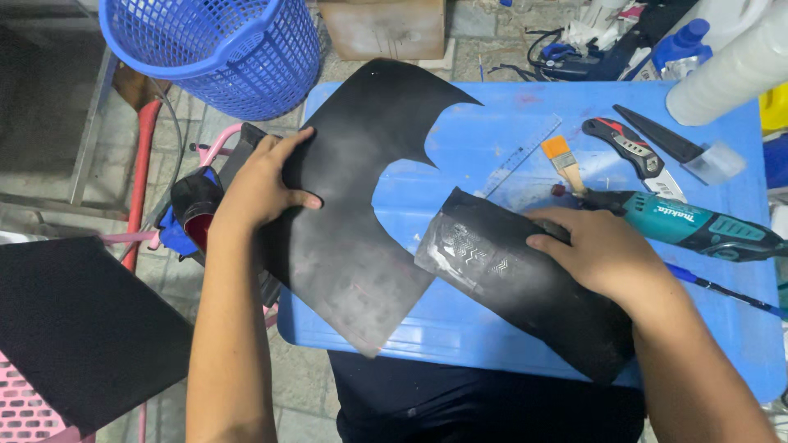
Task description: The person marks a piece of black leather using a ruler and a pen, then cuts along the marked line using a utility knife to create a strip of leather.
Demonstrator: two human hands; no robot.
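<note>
My left hand grips the left edge of a large black rubber sheet with a curved cut-out, lying partly over the blue table. My right hand presses on a smaller black sole-shaped rubber piece with a worn grey patterned end, which lies on the table to the right of the big sheet and touches its lower edge.
A teal power tool, a small brush, a utility knife, a clear ruler and a blue pen lie on the table's right side. A blue mesh basket stands at the back left. Another black sheet lies at the lower left.
</note>
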